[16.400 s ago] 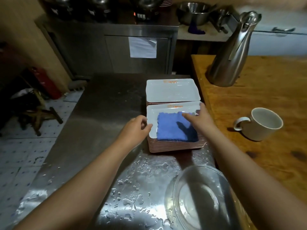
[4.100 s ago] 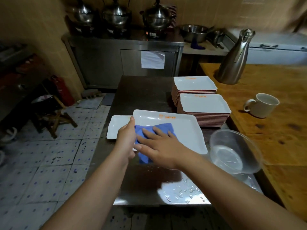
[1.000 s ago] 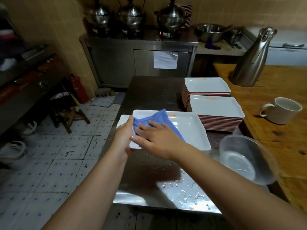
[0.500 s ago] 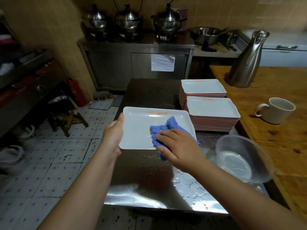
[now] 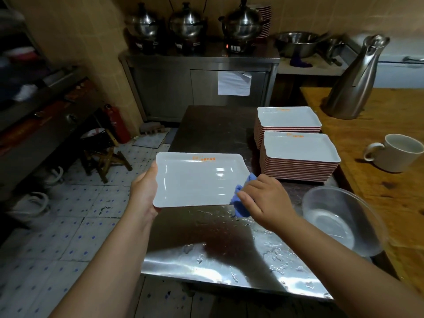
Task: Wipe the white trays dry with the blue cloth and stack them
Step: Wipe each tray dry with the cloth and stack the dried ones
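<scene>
A steel table stands wet, with water drops scattered over its near part. Two stacks of white trays sit on its far right side: the near stack just in front of the far stack. A clear bowl rests at the right edge. Beside it, a wooden table carries a white mug and a steel jug.
</scene>
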